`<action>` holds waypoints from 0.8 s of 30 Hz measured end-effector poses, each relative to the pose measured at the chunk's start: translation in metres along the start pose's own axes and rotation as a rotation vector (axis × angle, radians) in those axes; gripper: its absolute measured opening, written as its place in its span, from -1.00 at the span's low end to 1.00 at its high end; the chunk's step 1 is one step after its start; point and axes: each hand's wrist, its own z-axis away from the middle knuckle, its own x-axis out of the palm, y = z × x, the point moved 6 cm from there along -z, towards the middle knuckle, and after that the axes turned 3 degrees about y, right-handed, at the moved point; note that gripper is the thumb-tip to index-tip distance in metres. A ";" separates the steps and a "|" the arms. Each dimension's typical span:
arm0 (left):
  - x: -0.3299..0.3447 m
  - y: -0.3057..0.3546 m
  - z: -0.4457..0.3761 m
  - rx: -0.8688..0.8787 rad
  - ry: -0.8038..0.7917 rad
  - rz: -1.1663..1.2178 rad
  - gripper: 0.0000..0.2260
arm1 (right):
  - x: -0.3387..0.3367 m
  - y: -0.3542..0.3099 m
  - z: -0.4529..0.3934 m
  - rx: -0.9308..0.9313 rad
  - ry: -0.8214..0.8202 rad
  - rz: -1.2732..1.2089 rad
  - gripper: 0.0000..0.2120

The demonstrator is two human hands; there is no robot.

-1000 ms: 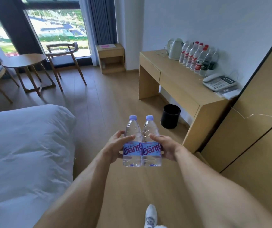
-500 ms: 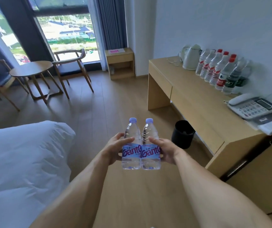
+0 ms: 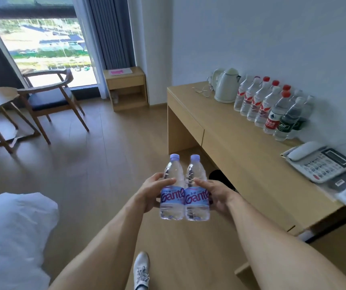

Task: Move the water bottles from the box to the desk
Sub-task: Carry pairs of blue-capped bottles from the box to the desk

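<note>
In the head view, two clear plastic water bottles with lilac caps and purple-lettered labels stood upright and touching side by side in the air. The left hand gripped the left bottle, thumb curled across its front, and the right hand gripped the right bottle the same way. Their other fingers wrapped behind, out of sight. Beyond and right of the right fingers, the light wooden tabletop carried a white kettle, a row of red-capped and clear bottles along the wall, and a blurred white desk telephone.
</note>
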 end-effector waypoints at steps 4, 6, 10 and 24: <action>-0.002 0.034 -0.075 -0.004 -0.108 -0.035 -0.44 | -0.016 -0.029 -0.052 0.017 0.074 -0.040 -0.30; -0.006 0.054 -0.111 -0.010 -0.161 -0.057 -0.45 | -0.019 -0.047 -0.076 0.035 0.110 -0.066 -0.35; -0.012 0.101 -0.176 -0.018 -0.261 -0.104 -0.47 | -0.025 -0.087 -0.119 0.034 0.197 -0.120 -0.32; 0.023 0.202 -0.352 -0.043 -0.450 -0.209 -0.60 | -0.086 -0.180 -0.231 -0.001 0.395 -0.290 -0.41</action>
